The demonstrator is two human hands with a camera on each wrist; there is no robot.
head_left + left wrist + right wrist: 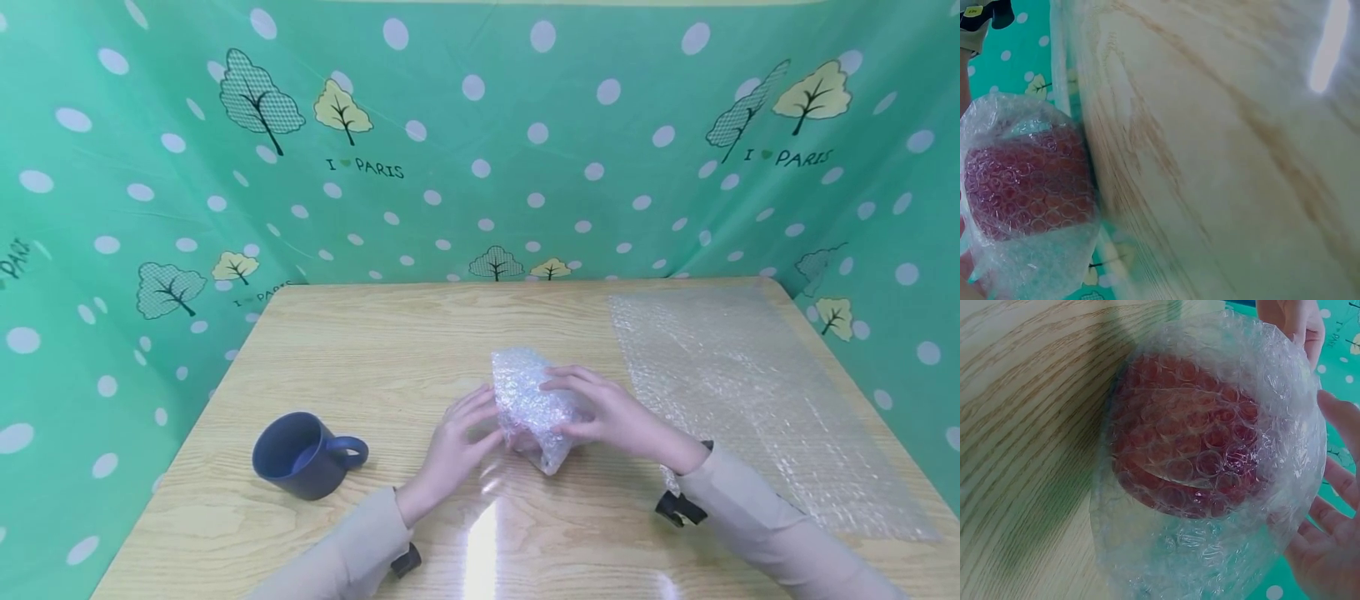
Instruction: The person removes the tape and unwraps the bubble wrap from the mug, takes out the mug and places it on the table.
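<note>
A bundle of bubble wrap (525,392) sits near the middle of the table, between the two hands. Through its clear layers shows a dark red, rounded cup-like thing (1185,431), with a curved band across its side. Loose wrap extends past the red thing on both sides. The left hand (455,442) touches the bundle's left side, fingers extended and thumb apart. From the right, the right hand (611,417) rests on the wrap with fingers spread, also visible along the edge of the right wrist view. A dark blue mug (300,467) stands left of the left hand, handle pointing right.
A large flat sheet of bubble wrap (750,400) covers the right part of the wooden table (390,333). Behind and beside the table hangs a green curtain (480,108) with dots and trees. Black wrist straps (681,507) show at the sleeves.
</note>
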